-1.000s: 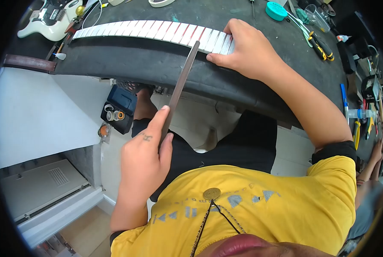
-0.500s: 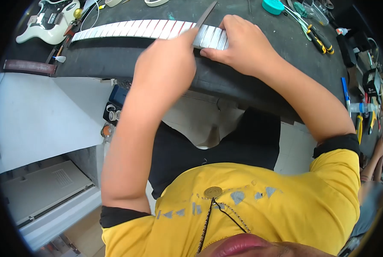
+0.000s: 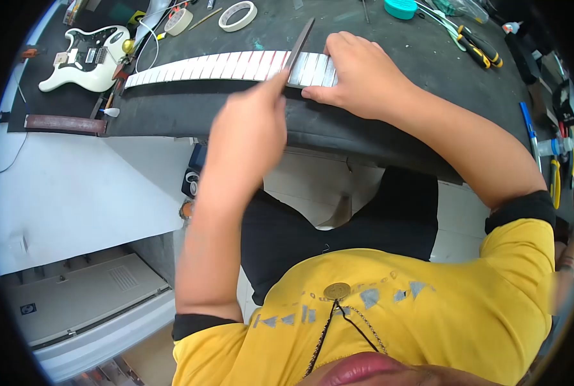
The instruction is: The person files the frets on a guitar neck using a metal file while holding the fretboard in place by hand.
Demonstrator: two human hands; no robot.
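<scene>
My left hand [image 3: 248, 132] is closed around a long narrow metal file [image 3: 302, 45]. The file lies slantwise across a long white strip [image 3: 216, 66] with red and dark crosswise lines, its far tip reaching beyond the strip's far edge. The strip lies along the near edge of a dark bench. At the strip's right end, my right hand [image 3: 364, 77] grips it, thumb on the near side and fingers on the far side. The file's lower part is hidden by my left hand.
A white guitar body [image 3: 88, 58] lies at the left, near a dark red block [image 3: 65, 123]. Tape rolls [image 3: 237, 17] are at the back. Pliers [image 3: 476, 50], a teal round container [image 3: 401, 8] and a clear bottle [image 3: 556, 147] are on the right. Part of another person's arm [image 3: 566, 257] shows at the right edge.
My left hand has moved up from near my lap, laying the file across the strip, and then slightly back toward me. My right hand keeps its grip. The view has shifted, showing more of the guitar.
</scene>
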